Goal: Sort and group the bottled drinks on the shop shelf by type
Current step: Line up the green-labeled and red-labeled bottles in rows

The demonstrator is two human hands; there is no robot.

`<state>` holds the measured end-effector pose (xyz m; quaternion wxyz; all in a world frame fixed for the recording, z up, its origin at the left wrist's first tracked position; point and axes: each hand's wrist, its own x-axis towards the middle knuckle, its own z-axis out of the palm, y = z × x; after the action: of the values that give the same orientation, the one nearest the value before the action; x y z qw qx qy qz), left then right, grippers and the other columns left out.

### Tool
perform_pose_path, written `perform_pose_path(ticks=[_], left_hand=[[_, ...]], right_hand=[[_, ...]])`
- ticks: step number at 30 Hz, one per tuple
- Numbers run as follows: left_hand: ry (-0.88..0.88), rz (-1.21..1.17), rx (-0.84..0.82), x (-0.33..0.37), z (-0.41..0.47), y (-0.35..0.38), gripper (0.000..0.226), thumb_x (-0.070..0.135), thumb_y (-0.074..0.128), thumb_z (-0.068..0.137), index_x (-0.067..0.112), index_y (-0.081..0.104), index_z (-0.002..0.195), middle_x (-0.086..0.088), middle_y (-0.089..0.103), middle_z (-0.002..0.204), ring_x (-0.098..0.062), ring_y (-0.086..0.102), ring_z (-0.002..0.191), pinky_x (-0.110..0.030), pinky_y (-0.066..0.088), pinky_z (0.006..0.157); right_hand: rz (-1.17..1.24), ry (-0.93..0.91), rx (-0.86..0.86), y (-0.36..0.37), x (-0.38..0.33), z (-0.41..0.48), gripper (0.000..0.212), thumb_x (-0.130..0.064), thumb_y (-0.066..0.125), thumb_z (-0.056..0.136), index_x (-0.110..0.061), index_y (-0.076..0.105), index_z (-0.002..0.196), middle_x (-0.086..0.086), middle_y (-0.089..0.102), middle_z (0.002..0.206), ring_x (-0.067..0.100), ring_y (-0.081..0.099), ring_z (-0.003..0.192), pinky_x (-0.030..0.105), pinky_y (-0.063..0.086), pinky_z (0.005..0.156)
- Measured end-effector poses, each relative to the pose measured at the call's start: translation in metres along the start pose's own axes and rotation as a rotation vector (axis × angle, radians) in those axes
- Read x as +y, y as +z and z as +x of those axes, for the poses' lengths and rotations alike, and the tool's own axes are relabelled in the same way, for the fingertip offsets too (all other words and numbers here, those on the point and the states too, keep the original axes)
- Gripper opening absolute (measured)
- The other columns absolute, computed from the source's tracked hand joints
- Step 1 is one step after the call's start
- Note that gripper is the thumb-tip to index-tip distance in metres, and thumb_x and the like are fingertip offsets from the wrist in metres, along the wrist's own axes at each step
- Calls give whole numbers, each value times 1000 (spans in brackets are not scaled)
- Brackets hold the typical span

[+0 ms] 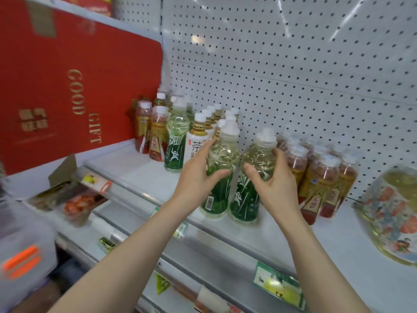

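Observation:
Two green-labelled tea bottles stand side by side near the front of the white shelf (140,175). My left hand (198,175) wraps the left green bottle (222,159). My right hand (274,184) grips the right green bottle (250,199). A third green bottle (177,141) stands further left, beside a white-labelled tea bottle (196,138) that heads a row running back. Two red-and-gold labelled bottles (158,134) stand at the far left. Several more red-and-gold bottles (322,177) cluster just right of my right hand.
A big red gift box (67,86) leans at the shelf's left end. A floral patterned package (392,213) lies at the right. Pegboard backs the shelf. Price tags (279,285) line the front rail. Packaged snacks (74,202) sit on a lower shelf at left.

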<state>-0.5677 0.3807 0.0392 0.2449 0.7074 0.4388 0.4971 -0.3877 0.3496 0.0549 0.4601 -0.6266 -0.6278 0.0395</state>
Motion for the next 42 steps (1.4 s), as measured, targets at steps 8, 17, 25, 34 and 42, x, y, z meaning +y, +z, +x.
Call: perform_pose_path(ticks=[8,17,25,34,42], left_hand=[[92,-31,-52,-25,22,-27,86,36,77,81,30,30,152,12,44,150,-10,47,133,-41,43,110],[216,-98,-249,-62,44,-66,84,49,72,82,35,27,151,10,41,152,-12,44,135,-47,43,109],[85,59,253,-161,137,-168,60,20,59,95,11,35,149,-11,36,153,-26,35,141,-34,26,117],[-96,135,17,-201,212,-192,60,25,64,91,16,43,146,-16,45,144,-31,45,132,-30,32,107],[65,68,-99,-205,178,-221,60,23,64,90,14,42,145,-11,49,141,-24,46,132,-31,34,110]], right_hand=[[-63,46,91,37,-23,12,82,-61,63,85,-18,32,147,4,57,140,26,60,119,49,49,99],[-226,241,244,61,-60,7,76,-49,54,97,-15,21,156,12,35,157,29,37,142,43,34,111],[-408,-276,538,129,-141,9,37,-14,57,98,-2,54,133,16,59,126,30,53,118,41,40,103],[-526,-274,0,244,-192,115,50,1,53,93,-3,43,142,20,51,137,37,56,115,42,46,95],[-543,-2,-181,289,-196,162,49,-4,54,97,-6,37,143,24,37,140,41,50,122,46,44,103]])
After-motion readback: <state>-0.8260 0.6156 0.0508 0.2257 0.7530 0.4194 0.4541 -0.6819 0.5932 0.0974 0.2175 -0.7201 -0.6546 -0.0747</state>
